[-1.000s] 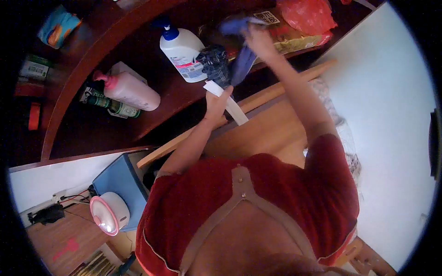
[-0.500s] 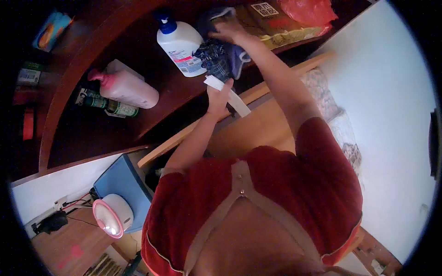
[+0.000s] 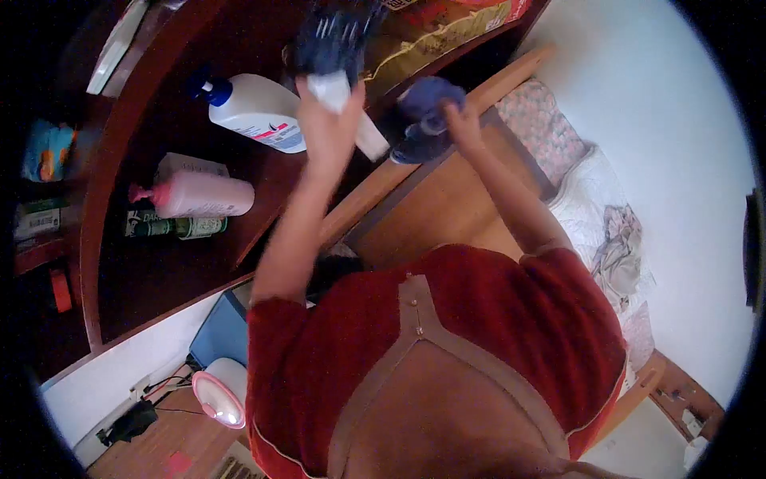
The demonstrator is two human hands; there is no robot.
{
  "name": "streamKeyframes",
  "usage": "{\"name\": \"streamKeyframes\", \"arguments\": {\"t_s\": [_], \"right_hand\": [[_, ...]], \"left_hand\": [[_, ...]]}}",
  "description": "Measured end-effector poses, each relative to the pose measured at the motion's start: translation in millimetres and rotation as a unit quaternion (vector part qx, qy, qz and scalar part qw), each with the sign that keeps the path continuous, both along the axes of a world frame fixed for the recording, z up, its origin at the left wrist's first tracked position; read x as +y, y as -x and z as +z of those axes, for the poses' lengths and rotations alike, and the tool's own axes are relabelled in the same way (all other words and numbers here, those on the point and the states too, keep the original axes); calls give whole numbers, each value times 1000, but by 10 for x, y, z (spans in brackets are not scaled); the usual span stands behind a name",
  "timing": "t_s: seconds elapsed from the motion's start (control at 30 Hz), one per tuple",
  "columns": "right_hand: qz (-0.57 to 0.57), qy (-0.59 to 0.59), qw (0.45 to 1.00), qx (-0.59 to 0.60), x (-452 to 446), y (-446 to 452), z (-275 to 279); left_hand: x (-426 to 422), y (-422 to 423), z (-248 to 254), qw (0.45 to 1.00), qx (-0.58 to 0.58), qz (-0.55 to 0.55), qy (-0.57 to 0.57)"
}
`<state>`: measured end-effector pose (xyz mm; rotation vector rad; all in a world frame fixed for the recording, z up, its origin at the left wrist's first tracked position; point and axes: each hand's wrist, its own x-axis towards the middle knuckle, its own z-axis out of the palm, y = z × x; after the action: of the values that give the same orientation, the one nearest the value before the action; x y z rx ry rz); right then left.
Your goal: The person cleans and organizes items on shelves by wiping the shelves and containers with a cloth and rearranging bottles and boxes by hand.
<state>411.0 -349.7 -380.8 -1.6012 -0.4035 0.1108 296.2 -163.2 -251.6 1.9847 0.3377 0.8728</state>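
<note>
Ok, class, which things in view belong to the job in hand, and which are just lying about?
Job in hand:
white strip, in the left hand
dark bundle, blurred, beyond that hand
blue item, too blurred to name, in the right hand

Probably just lying about:
white bottle
pink bottle
pot

Bare left arm (image 3: 291, 231) reaching far, almost straight. Bare left hand (image 3: 325, 132) slightly blurred, clasped, thumb on its right side. Bare right arm (image 3: 519, 191) slants far and left; bare right hand (image 3: 466, 128) gripping, fingers curled. Hands apart, left slightly farther.
</note>
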Motion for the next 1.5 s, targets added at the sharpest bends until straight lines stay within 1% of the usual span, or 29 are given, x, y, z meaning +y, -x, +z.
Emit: {"name": "streamKeyframes", "arguments": {"t_s": [0.07,0.13,0.17,0.2,0.23,0.27,0.3,0.33,0.37,0.4,0.43,0.47,0.53,0.57,0.6,0.67,0.7,0.73,0.8,0.87,0.93,1.0,1.07,1.13,1.2,1.3,1.33,1.4,1.5], "right_hand": [[-113,-157,967,165,-126,-299,-144],[-148,-201,963,104,-178,-505,99],[-162,-194,966,61,-176,-644,158],[-176,-186,966,18,-170,-809,190],[-175,-187,966,21,-182,-995,239],[-202,-164,964,-50,-216,-1225,282],[-227,-140,956,-121,-263,-1475,275],[-227,-141,956,-124,-316,-1800,193],[-321,-54,943,-74,-396,-2149,101],[-411,33,911,-21,-474,-2317,99],[-355,-12,922,-152,-586,-2482,93],[-358,-11,921,-150,-654,-2659,46],[-404,236,881,-71,-742,-3086,-61],[-403,237,881,-70,-719,-3027,8],[-429,278,846,-150,-646,-2841,184],[-450,315,803,-230,-668,-2888,129],[-419,305,828,-212,-746,-3077,-155],[-390,292,851,-194,-793,-3229,-311],[-367,142,887,-241,-790,-3003,-255],[-281,151,939,-127,-700,-2815,-407],[-250,14,924,-289,-486,-2463,-115],[-284,86,910,-290,-262,-2445,-110],[-320,99,913,-234,-124,-2562,-154],[-355,69,891,-274,-211,-2640,-152],[-328,83,922,-190,-462,-2644,-167],[-401,266,835,-266,-745,-2961,-262],[-398,269,836,-265,-754,-2974,-273],[-321,428,761,-367,-710,-3030,-223],[-294,441,746,-404,-763,-3051,-195]], "left_hand": [[159,-433,411,962,154,87,-209],[512,-1041,352,934,208,41,-287],[431,-1280,567,904,370,47,-207],[573,-1539,444,894,388,35,-220],[570,-1633,361,861,428,41,-271],[536,-1722,302,825,463,47,-320],[611,-1770,160,825,462,47,-320],[785,-1778,-19,847,393,49,-353],[822,-1845,-81,864,320,49,-386],[690,-1761,-35,852,316,89,-408],[587,-1766,7,836,331,112,-423],[523,-1777,18,819,347,135,-436],[437,-1790,-92,798,323,161,-484],[398,-1784,-130,773,297,188,-528],[334,-1780,-118,772,299,188,-528],[229,-1720,-60,788,196,195,-551],[184,-1687,-57,818,203,163,-513],[138,-1633,-63,817,197,164,-516],[40,-1480,-93,820,178,58,-541],[-90,-1348,-15,813,195,14,-549],[-167,-1347,25,802,216,-35,-556],[-219,-1411,29,732,322,9,-600],[-180,-1485,-13,746,314,9,-588],[-151,-1486,-32,741,299,17,-601],[-138,-1484,-51,744,284,14,-605],[-106,-1447,-72,753,260,10,-604],[-102,-1454,-70,760,239,5,-605],[-95,-1475,-41,760,243,11,-603],[-106,-1458,-82,765,248,15,-594]]}}
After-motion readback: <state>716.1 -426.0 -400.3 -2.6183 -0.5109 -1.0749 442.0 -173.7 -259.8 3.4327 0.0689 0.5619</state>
